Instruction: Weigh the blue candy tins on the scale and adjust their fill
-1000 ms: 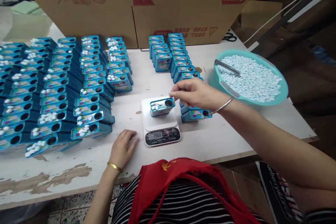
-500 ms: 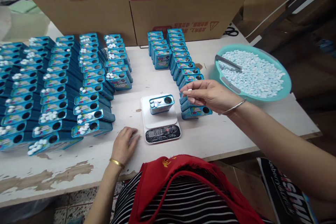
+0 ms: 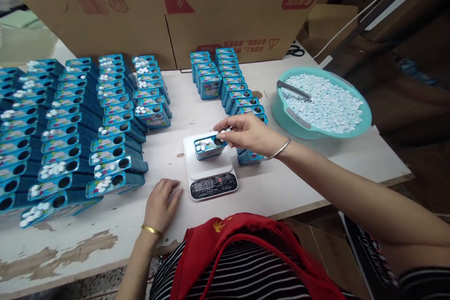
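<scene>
My right hand (image 3: 246,133) pinches a few white candies (image 3: 227,130) over the right end of a blue candy tin (image 3: 210,154), close to its dark round opening. Several more white candies lie on the left part of the tin's top. Under the tin is a white kitchen scale (image 3: 191,166), whose lit display (image 3: 204,186) is hard to read exactly. To the scale's left my left hand (image 3: 162,204) rests on the table, fingers loosely bent and apart, with nothing in it.
Rows of blue tins (image 3: 119,154) fill the left side, many with white candies on top. More tins (image 3: 235,89) stand behind the scale. At right, a turquoise basin (image 3: 295,122) holds white candies and a grey scoop-like tool (image 3: 293,90). Cardboard boxes (image 3: 225,23) line the back.
My right hand has moved left, from above the right-hand row of tins to the tin on the scale, with candies in its fingers. My left hand stays on the table. The view has shifted slightly.
</scene>
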### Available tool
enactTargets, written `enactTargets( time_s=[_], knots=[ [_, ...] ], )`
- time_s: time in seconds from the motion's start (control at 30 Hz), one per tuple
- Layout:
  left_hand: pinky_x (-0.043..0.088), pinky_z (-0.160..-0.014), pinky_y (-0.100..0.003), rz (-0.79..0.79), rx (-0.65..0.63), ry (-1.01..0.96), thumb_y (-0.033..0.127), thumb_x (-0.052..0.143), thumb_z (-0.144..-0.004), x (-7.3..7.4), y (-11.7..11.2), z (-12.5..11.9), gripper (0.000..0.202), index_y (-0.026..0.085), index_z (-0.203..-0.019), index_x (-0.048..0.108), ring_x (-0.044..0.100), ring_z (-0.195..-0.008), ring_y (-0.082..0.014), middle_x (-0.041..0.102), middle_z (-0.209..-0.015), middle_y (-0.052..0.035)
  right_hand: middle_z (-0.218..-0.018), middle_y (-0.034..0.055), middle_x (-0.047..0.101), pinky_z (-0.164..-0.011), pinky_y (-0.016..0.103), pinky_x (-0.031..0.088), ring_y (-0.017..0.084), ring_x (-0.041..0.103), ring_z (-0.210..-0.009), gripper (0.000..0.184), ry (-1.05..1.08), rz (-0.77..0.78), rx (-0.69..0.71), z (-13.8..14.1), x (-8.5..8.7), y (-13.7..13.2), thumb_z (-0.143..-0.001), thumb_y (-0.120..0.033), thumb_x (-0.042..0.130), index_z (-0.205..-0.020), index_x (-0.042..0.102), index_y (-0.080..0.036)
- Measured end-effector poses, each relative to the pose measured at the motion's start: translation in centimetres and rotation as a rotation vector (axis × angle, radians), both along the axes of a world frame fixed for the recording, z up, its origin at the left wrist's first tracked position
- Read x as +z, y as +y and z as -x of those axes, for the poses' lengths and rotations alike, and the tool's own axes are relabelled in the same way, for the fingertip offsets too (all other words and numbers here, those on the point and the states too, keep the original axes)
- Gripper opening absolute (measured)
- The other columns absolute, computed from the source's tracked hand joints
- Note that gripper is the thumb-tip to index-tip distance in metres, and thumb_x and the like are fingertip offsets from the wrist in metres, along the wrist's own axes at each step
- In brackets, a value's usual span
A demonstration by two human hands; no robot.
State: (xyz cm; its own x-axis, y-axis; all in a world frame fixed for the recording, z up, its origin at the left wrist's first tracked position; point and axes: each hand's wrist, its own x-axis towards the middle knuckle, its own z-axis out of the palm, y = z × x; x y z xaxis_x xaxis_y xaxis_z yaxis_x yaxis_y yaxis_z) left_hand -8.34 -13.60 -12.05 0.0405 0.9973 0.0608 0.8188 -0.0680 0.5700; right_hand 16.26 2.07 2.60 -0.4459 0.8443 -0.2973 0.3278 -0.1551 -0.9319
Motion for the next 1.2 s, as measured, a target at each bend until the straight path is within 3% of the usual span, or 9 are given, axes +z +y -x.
enactTargets(
  time_s=[0.17,0.4,0.63,0.83,1.0,1.2],
  knots=[
    [0.046,-0.075,-0.032,0.017,-0.001,0.006,0.040,0.047,-0.090,0.0,0.0,0.0,0.023,0.020,-0.094,0.057,0.055,-0.084,-0.0171,0.059,-0.092,-0.0041,-0.079,0.0030,0.065,-0.048,0.020,0.044,0.004,0.052,-0.051,0.022,-0.017,-0.038,0.023,0.0,-0.2,-0.1,-0.076,-0.014,0.064,-0.097,0.068,-0.008],
    [0.045,-0.074,-0.031,0.017,0.010,0.002,0.039,0.047,-0.090,-0.1,0.0,-0.1,0.021,0.020,-0.095,0.057,0.055,-0.082,-0.0162,0.058,-0.091,-0.0037,-0.059,-0.0023,0.057,-0.046,0.018,0.040,0.005,0.048,-0.049,0.019,0.069,0.002,-0.064,-0.1,-0.5,0.0,-0.077,-0.015,0.065,-0.095,0.068,-0.009],
    [0.045,-0.075,-0.031,0.025,0.011,0.000,0.037,0.047,-0.091,-0.2,-0.1,-0.2,0.021,0.020,-0.096,0.057,0.055,-0.083,-0.0165,0.058,-0.091,-0.0043,-0.079,0.0036,0.064,-0.041,0.018,0.030,0.003,0.046,-0.051,0.028,0.277,0.084,-0.197,-3.1,-0.1,-0.8,-0.073,-0.032,0.075,-0.091,0.066,-0.013],
    [0.045,-0.075,-0.032,0.021,0.016,0.000,0.039,0.047,-0.090,0.0,0.1,-0.3,0.021,0.020,-0.093,0.057,0.055,-0.082,-0.0171,0.059,-0.089,-0.0043,-0.069,0.0007,0.060,-0.041,0.018,0.026,0.002,0.040,-0.046,0.032,0.183,0.091,-0.220,-5.4,-1.3,-1.7,-0.072,-0.043,0.075,-0.077,0.061,-0.013],
    [0.045,-0.073,-0.031,0.019,0.011,0.017,0.038,0.047,-0.090,-0.1,0.1,-0.2,0.021,0.020,-0.094,0.057,0.054,-0.080,-0.0163,0.058,-0.089,-0.0038,-0.056,-0.0032,0.050,-0.044,0.021,0.028,0.004,0.037,-0.045,0.035,0.045,-0.047,-0.105,-4.3,-1.0,-1.5,-0.076,-0.047,0.069,-0.072,0.061,-0.013],
    [0.046,-0.073,-0.032,-0.014,0.011,0.045,0.037,0.048,-0.090,-0.1,0.2,-0.2,0.020,0.020,-0.093,0.057,0.056,-0.081,-0.0171,0.059,-0.089,-0.0045,-0.063,0.0004,0.058,-0.055,0.023,0.034,0.008,0.046,-0.059,0.028,-0.155,-0.384,0.084,-1.0,-0.7,-0.3,-0.078,-0.039,0.066,-0.072,0.067,-0.012]
  ],
)
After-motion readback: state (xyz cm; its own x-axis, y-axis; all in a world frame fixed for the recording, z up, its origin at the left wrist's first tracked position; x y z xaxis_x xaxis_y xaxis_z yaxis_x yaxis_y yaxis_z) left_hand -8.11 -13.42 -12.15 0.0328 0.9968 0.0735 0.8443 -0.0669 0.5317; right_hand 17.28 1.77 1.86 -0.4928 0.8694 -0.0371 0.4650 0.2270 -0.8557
